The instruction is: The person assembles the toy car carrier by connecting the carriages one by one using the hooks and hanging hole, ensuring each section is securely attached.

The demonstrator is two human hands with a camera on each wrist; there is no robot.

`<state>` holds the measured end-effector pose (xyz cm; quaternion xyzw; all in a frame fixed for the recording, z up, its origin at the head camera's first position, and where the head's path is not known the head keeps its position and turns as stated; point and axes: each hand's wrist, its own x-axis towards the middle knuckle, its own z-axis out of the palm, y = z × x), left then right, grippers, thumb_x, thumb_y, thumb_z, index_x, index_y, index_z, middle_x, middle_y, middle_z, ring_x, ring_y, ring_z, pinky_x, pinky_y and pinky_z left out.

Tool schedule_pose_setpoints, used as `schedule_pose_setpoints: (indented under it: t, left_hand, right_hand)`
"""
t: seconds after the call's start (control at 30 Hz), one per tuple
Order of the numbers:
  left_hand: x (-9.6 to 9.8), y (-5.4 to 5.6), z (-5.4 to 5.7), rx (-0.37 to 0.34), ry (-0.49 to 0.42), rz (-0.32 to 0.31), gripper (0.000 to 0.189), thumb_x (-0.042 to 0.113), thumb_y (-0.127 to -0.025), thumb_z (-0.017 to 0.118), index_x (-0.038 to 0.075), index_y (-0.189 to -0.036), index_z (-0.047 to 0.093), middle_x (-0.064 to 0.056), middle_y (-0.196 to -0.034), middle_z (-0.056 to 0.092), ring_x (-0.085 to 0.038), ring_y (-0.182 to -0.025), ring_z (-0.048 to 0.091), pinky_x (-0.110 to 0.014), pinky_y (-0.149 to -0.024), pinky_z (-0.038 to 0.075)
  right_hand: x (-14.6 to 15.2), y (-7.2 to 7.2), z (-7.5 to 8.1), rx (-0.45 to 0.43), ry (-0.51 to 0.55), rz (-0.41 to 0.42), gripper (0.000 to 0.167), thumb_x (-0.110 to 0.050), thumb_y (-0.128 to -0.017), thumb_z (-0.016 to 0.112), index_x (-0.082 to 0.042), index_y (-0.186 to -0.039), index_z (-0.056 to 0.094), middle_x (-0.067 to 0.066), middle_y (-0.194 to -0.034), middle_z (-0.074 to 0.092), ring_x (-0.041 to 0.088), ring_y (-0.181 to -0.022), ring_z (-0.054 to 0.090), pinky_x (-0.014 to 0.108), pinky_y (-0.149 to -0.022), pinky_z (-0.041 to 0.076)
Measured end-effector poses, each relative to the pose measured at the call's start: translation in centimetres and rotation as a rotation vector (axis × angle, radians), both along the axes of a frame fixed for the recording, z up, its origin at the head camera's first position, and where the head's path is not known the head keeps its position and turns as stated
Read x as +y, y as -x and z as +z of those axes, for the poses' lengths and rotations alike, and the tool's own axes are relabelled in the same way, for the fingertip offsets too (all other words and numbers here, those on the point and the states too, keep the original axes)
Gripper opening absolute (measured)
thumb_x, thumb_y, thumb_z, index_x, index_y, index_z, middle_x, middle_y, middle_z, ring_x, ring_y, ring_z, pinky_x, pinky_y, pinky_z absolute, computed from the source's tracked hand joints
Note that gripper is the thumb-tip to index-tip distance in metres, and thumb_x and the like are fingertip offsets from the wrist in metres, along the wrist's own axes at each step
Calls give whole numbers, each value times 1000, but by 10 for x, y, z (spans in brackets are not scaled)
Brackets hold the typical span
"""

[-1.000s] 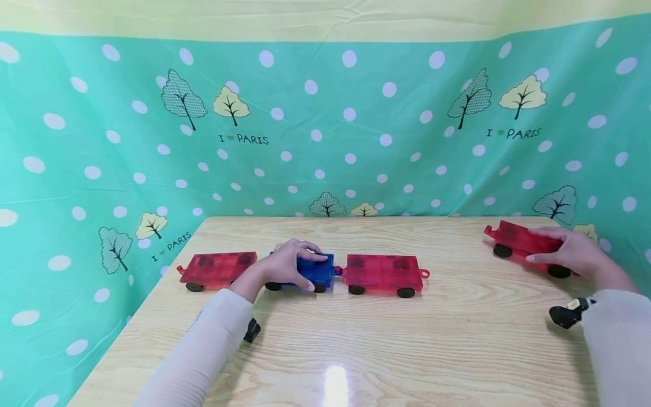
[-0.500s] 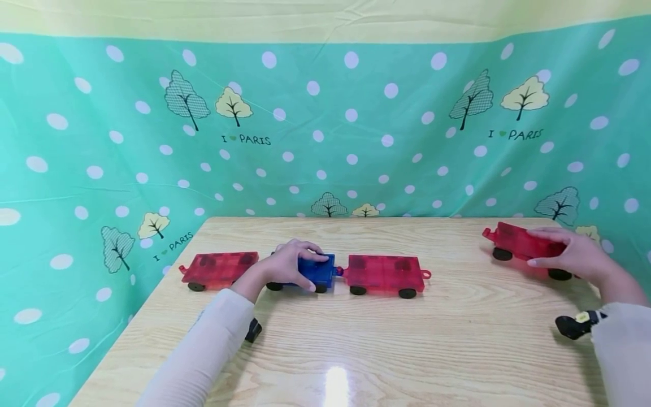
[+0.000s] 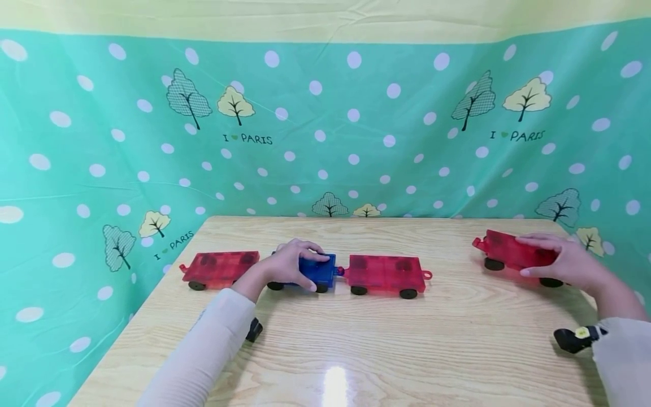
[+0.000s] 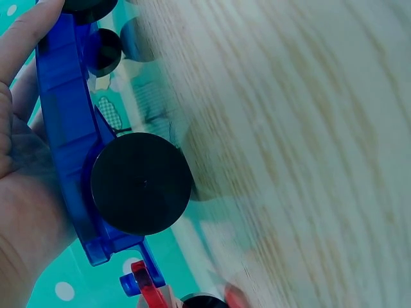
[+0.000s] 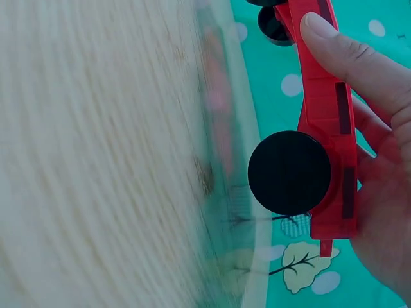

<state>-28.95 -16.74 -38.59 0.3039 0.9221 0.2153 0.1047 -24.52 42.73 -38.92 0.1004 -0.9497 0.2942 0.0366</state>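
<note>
My left hand [image 3: 292,265] grips a blue toy train car [image 3: 321,270] standing on the table, fingers over its top and thumb on the near side. In the left wrist view, a red ring [image 4: 146,282] loops over the blue car's hook. On its left is a red train car [image 3: 218,268]; on its right another red car [image 3: 383,272] is joined at the coupling. At the table's right end, my right hand [image 3: 564,260] holds a third red car [image 3: 524,254] by its sides, slightly tilted. The right wrist view shows its black wheel [image 5: 289,173] raised off the wood.
The wooden table [image 3: 432,350] carries the row of cars near its far side. A green dotted curtain [image 3: 351,135] hangs behind and around it. Black wrist devices [image 3: 577,339] hang under both sleeves.
My right hand has shifted a little left and toward me with the red car. The left hand and the row of cars stay put.
</note>
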Motion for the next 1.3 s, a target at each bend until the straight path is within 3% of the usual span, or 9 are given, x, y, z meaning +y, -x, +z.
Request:
schedule_pose_setpoints:
  t: [0.23, 0.53, 0.9, 1.1, 1.3]
  left_hand:
    - [-1, -1, 0, 19, 0, 4, 70, 39, -69, 89, 32, -133, 62, 5, -141, 49, -24, -132, 35, -52, -100, 30]
    - [-2, -1, -1, 33, 3, 2, 71, 39, -68, 89, 32, -133, 62, 5, -141, 50, -24, -131, 36, -52, -100, 30]
    - [-2, 0, -1, 43, 4, -13, 71, 40, -68, 89, 32, -133, 62, 4, -140, 50, -26, -132, 36, -53, -100, 30]
    - [-1, 0, 0, 40, -10, -9, 70, 39, -67, 89, 32, -132, 63, 5, -139, 51, -25, -131, 37, -53, -99, 30]
    - [0, -1, 0, 33, -17, -3, 70, 38, -67, 90, 32, -131, 63, 7, -138, 52, -25, -130, 37, -52, -99, 30]
  right_hand:
    - [-14, -8, 7, 16, -22, 17, 82, -39, -71, 87, -5, -138, 55, 29, -142, 40, 51, -119, 32, 33, -66, 49]
    - [-29, -17, 11, 33, -3, 95, 77, -29, -70, 89, -4, -136, 57, 25, -142, 41, 48, -122, 33, 21, -69, 48]
    - [-43, -25, 10, 68, 15, 124, 76, -27, -67, 91, -9, -134, 60, 13, -135, 44, 41, -120, 34, 21, -71, 49]
    - [-46, -27, 13, 34, 31, 139, 77, -28, -68, 90, -7, -135, 58, 20, -140, 42, 47, -122, 33, 24, -67, 51]
    - [-51, -31, 13, 36, 26, 142, 76, -27, -67, 91, -7, -134, 60, 18, -137, 44, 44, -122, 34, 23, -70, 50]
